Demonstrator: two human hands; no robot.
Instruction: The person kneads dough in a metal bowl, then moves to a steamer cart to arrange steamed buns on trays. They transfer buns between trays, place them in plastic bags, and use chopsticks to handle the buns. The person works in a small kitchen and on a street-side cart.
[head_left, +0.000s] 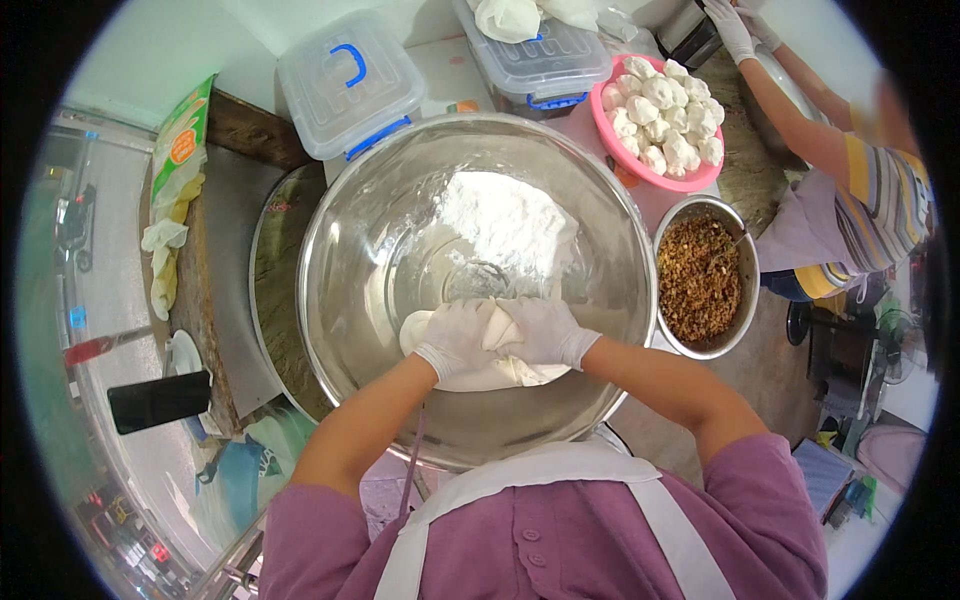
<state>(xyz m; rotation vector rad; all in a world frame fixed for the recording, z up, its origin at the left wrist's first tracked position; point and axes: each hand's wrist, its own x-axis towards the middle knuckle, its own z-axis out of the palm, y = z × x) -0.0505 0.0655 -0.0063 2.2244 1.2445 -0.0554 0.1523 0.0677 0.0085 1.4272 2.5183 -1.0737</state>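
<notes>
A large, shiny metal bowl (360, 172) stands in front of me. White flour (506, 217) is heaped on its far side. Near the bowl's close side lies a mass of pale dough (465, 379). My left hand (459, 337), in a thin whitish glove, grips the dough from the left. My right hand (546, 330), gloved the same way, grips it from the right. A fold of dough shows between the two hands. The fingertips are partly hidden in the dough.
Right of the bowl are a metal bowl of brown crumbly filling (697, 277) and a pink basin (701, 182) of white dough lumps. Two lidded plastic boxes (352, 82) stand behind. A phone (159, 401) is at left. A co-worker (832, 195) stands at the upper right.
</notes>
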